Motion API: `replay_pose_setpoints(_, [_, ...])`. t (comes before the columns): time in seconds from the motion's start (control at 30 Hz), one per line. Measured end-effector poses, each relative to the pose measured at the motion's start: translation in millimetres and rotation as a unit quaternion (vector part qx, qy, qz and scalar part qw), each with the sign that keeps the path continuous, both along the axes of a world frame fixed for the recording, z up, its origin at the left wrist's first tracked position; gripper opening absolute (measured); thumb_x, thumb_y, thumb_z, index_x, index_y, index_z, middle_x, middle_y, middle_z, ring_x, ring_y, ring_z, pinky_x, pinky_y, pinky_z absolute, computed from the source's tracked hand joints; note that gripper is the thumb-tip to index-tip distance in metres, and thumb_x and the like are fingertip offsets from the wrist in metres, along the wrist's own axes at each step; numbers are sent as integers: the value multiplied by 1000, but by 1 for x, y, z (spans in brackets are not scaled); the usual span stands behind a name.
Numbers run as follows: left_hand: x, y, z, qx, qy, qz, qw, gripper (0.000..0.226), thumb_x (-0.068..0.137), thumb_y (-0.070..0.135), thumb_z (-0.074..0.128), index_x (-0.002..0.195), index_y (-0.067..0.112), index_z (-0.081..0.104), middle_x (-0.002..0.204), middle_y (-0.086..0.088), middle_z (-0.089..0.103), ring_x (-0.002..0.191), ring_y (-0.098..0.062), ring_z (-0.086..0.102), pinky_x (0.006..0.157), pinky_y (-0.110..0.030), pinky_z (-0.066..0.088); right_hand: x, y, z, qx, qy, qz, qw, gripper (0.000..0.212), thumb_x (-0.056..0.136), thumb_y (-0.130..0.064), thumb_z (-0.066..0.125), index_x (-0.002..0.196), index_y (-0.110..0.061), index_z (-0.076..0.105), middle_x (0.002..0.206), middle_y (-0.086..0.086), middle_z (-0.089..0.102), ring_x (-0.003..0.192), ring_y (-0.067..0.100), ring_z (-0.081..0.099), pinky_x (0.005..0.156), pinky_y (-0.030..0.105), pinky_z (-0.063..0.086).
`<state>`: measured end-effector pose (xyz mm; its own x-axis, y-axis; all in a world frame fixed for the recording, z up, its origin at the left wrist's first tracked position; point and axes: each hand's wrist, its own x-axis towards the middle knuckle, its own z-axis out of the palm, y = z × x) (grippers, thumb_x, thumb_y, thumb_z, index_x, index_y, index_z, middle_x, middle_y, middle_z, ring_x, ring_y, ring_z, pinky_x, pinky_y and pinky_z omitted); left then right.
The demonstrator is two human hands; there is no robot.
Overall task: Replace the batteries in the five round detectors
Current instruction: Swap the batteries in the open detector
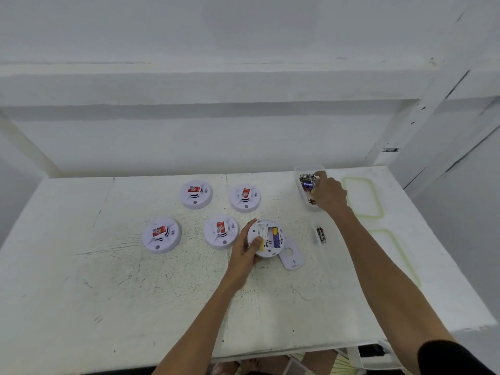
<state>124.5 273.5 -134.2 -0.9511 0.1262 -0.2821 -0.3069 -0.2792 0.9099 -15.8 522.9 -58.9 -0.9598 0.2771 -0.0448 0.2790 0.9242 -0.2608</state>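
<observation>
A scuffed white surface (pixel 135 293) stands against bare white walls. Near its middle the left hand (pixel 244 257) grips an upturned detector (pixel 269 239) by its left rim, thumb laid on the back. The battery bay is open, and one purple cell appears to sit in it. The removed cover (pixel 292 257) lies just right of this detector, touching its edge.

Four more detectors (pixel 221 231) rest face up to its left and beyond it, untouched. To its right lies a loose black battery (pixel 321 234), long axis pointing away from the person.

Farther right and back, the right hand (pixel 331 194) reaches into a clear tub (pixel 299 171) of batteries (pixel 307 180). I cannot tell whether it grips one, as the fingers are hidden. The bay lies left of and nearer than that hand, so a fresh cell probably has to travel back that way.
</observation>
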Motion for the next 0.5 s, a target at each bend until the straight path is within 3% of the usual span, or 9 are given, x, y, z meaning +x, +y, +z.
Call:
replay_pose_setpoints(0.1, [0, 0, 1, 2, 0, -2, 1000, 52, 94, 30, 66, 144, 33, 54, 141, 2, 66, 129, -23, 64, 97, -53, 59, 12, 5, 23, -45, 24, 61, 997, 42, 97, -2, 43, 138, -8, 48, 102, 17, 67, 93, 38, 60, 73, 36, 41])
replay_pose_setpoints(0.17, [-1, -1, 2, 3, 1, -2, 1000, 53, 95, 29, 66, 146, 31, 53, 141, 0, 66, 129, -23, 65, 98, -54, 59, 25, 1, 37, -139, 26, 63, 988, 34, 103, -8, 38, 133, -13, 54, 83, 1, 61, 75, 26, 57, 66, 30, 40])
replay_pose_setpoints(0.23, [-1, -1, -1, 5, 2, -2, 1000, 50, 99, 24, 63, 148, 29, 52, 143, -1, 64, 129, -24, 64, 98, -55, 58, 37, -7, 43, -247, 4, 39, 968, 31, 107, -20, 31, 124, -22, 58, 80, -4, 55, 65, 11, 48, 59, 24, 38])
replay_pose_setpoints(0.37, [-2, 0, -1, 7, -1, 1, 1000, 44, 105, 16, 58, 146, 30, 53, 143, -1, 65, 129, -25, 64, 96, -52, 60, 57, -27, 37, -405, -75, 30, 911, 30, 109, -22, 32, 116, -21, 60, 83, 5, 51, 63, 13, 40, 51, 23, 33])
replay_pose_setpoints(0.5, [-1, 1, 0, 5, 4, 2, 1000, 40, 106, 14, 56, 142, 33, 56, 141, 0, 66, 129, -24, 64, 95, -50, 60, 81, -55, 23, -448, -127, 34, 884, 19, 106, -29, 44, 116, -17, 55, 85, 5, 59, 65, 13, 46, 52, 23, 38])
